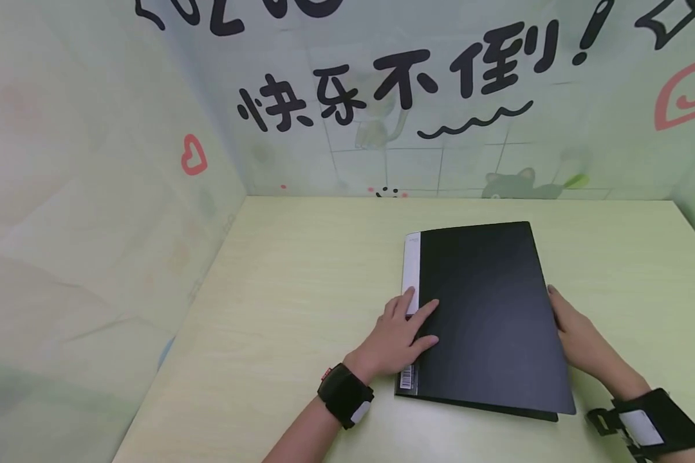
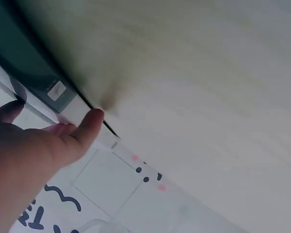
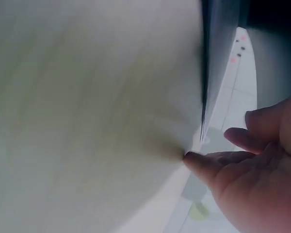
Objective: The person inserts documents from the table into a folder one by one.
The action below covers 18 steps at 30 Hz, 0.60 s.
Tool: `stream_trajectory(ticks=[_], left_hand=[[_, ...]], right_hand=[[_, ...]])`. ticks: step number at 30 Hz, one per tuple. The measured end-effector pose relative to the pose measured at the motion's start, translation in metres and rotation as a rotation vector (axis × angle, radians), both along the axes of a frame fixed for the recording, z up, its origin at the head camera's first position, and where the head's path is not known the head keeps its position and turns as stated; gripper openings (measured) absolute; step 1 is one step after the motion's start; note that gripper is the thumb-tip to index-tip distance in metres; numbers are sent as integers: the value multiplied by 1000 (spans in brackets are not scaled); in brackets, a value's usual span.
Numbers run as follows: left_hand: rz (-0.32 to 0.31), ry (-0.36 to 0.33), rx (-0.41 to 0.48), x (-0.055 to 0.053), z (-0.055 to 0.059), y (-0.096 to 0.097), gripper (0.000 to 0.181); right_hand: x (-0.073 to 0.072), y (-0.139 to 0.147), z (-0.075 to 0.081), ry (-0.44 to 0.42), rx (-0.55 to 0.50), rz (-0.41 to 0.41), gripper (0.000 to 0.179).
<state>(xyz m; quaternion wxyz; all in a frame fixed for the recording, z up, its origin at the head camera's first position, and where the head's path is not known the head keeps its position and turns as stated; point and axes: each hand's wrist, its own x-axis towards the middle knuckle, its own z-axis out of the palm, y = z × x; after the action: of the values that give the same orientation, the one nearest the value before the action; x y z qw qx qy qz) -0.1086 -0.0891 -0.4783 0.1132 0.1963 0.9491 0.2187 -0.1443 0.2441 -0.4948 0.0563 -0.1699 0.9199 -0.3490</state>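
A black folder point(image 1: 486, 321) lies on the table, with a white label strip point(image 1: 411, 263) and a barcode sticker point(image 1: 406, 377) along its spine. Its front cover sits slightly raised at the right side, with a gap at the lower right corner. My left hand point(image 1: 395, 334) rests over the spine, fingers spread onto the cover; in the left wrist view one fingertip touches the spine edge. At the folder's right edge is my right hand point(image 1: 579, 334), its fingertips beside the raised cover. In the right wrist view a fingertip of this hand point(image 3: 252, 179) comes down at the tabletop.
The pale wooden table point(image 1: 289, 270) extends around the folder. A printed backdrop point(image 1: 347, 154) with black lettering stands along its back edge, and another panel point(image 1: 92, 225) rises on the left. Black bands with devices circle both wrists.
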Motion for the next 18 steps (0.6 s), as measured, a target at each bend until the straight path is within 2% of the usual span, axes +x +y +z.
stream_trajectory(ticks=[2,5,10,14,18], left_hand=[[-12,47,-95,2,-3,3,61],[-20,106,-224,6,-8,7,60],[-6,159,-365,9,-11,12,60],[17,181,-370,9,-12,12,61],[78,183,-301,9,-17,6,66]], right_hand=[[0,3,3,-42,43,-30,53],[2,5,4,-58,90,-56,50],[7,-7,2,-67,143,-23,70],[10,-23,0,-13,213,6,83],[14,-32,-1,25,250,3,86]])
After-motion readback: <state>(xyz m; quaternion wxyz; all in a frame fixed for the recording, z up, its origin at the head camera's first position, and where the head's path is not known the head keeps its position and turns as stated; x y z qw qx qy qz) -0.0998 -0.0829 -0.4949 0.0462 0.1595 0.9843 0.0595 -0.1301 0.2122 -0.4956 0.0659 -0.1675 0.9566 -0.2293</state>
